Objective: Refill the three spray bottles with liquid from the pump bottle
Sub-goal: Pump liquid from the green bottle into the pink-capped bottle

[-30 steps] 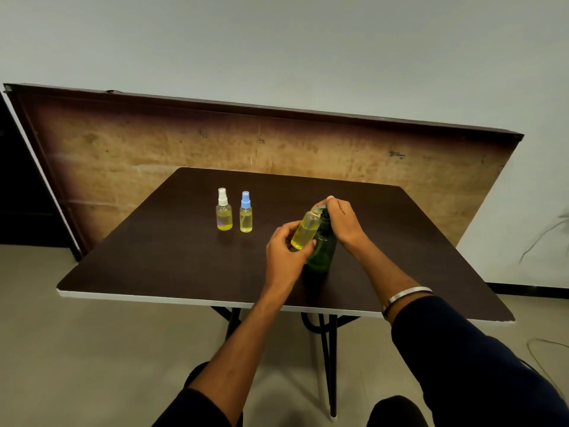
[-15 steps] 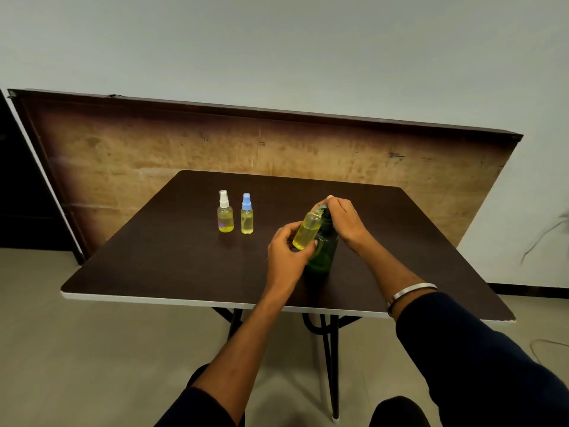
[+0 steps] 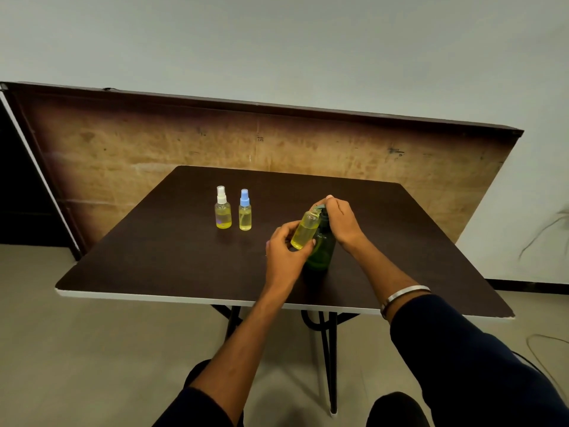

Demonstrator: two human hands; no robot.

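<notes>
Head view: I see both hands meeting over the middle of the dark table (image 3: 154, 266).
Left hand (image 3: 284, 252): fingers and thumb curled round the uncapped spray bottle (image 3: 304, 231), which is tilted with its open neck up under the pump spout.
Right hand (image 3: 341, 221): fingers bent over the head of the green pump bottle (image 3: 321, 251), which stands on the table just behind the uncapped one.
Fill level: yellow liquid reaches most of the way up the held bottle.
Other two: white-capped bottle (image 3: 223, 208) and blue-capped bottle (image 3: 245, 211) stand side by side further left, capped and holding yellow liquid.
Step, as I judge it: pumping into the third bottle.
Next: keep the neck under the spout, stop before overflow, then fit its cap, which I cannot see.
</notes>
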